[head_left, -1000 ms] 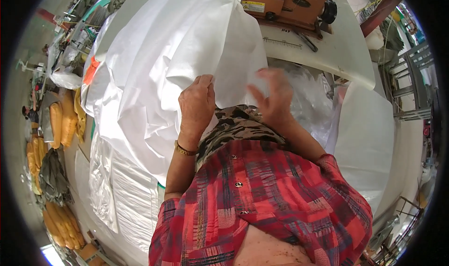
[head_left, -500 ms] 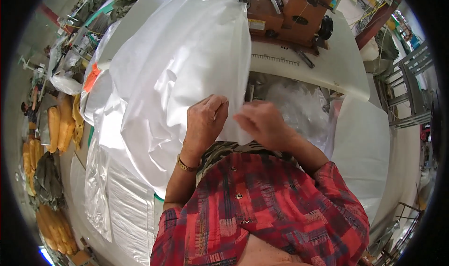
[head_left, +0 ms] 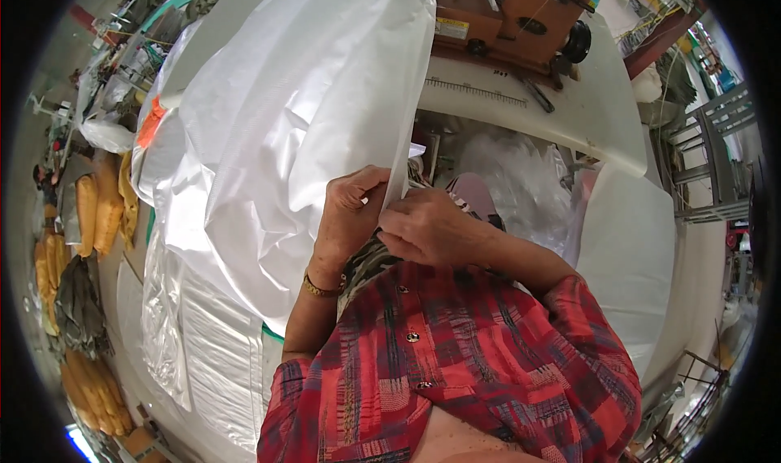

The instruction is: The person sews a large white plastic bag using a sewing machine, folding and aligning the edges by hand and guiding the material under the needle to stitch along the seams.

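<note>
A large sheet of shiny white fabric (head_left: 268,137) runs from the sewing machine down to my lap, spreading over the left side of the table. Its right edge passes between my two hands. My left hand (head_left: 351,207) is closed on the fabric near that edge, fingers curled, a watch on its wrist. Close beside it, my right hand (head_left: 427,227) pinches the same edge from the right. The brown sewing machine (head_left: 508,24) stands at the top, and the fabric's far end reaches up to its left end.
A ruler scale (head_left: 476,91) and a small metal tool (head_left: 538,97) lie by the machine. Clear plastic (head_left: 521,178) fills the gap below the tabletop. Yellow bundles (head_left: 102,211) stand on the far left, and a grey metal rack (head_left: 712,162) is at right.
My right hand has moved left and down to the fabric edge, now closed on it beside my left hand. The edge near my lap has shifted left, showing more beneath it.
</note>
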Demonstrator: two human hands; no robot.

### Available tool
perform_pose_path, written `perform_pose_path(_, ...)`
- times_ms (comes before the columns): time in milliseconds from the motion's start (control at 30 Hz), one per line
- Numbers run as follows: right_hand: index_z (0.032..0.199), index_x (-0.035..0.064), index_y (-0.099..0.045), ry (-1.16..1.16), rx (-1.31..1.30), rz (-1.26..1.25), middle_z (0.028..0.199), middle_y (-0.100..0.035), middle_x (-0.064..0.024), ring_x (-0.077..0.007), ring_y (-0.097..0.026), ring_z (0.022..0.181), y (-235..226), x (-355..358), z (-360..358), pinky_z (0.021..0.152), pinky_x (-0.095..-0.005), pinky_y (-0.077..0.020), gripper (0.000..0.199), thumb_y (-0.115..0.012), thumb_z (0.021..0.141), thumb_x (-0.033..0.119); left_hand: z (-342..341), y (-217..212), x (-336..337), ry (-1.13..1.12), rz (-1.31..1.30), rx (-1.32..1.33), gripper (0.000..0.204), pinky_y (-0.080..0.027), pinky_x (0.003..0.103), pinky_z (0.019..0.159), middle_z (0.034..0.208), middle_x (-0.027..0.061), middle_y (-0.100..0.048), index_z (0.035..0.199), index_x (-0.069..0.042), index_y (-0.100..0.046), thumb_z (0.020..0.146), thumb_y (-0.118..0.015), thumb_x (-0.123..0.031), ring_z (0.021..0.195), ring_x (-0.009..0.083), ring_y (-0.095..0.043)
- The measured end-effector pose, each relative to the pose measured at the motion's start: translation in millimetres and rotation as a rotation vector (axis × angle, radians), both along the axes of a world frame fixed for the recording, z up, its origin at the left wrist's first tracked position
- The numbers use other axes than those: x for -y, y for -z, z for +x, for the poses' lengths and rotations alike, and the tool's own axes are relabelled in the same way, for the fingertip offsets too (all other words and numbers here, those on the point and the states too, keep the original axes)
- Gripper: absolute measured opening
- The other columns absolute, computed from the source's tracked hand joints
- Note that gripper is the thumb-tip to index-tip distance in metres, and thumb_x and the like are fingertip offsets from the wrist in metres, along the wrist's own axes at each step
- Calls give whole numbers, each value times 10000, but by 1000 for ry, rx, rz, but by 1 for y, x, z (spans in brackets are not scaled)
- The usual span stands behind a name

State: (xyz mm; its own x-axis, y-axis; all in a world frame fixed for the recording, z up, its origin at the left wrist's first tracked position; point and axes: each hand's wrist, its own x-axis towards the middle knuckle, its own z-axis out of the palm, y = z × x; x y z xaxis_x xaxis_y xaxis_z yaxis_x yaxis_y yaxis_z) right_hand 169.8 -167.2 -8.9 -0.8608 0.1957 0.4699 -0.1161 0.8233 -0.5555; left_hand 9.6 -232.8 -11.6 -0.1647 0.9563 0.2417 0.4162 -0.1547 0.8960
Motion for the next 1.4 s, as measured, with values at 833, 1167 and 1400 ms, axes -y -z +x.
perform_pose_path(833,1140,33,-540,685,-498,-748,1077,-599,-89,-202,-569,975,134,-58,-110,882,-323,-473,282,-626,944,216,-31,-82,11,-416,352,-763,119,-501,364,652,831,166,-635,991,10,-636,878,-607,32,716,340,-629)
perform_pose_path(1167,1285,104,-555,-81,-227,-558,1276,-600,-114,-286,-561,1183,41,-101,-187,1000,-396,-450,386,-575,951,296,-32,-130,5,251,158,-1147,173,-497,413,606,770,100,-594,966,-41,-570,798,-580,-2,722,296,-631)
perform_pose_path(1400,1261,100,-572,12,45,53,1263,-610,-127,-292,-567,1177,53,-88,-83,989,-405,-459,377,-584,939,295,-44,-5,8,123,188,-1029,349,-497,349,575,748,60,-565,1121,1,-572,775,-598,-35,712,216,-621)
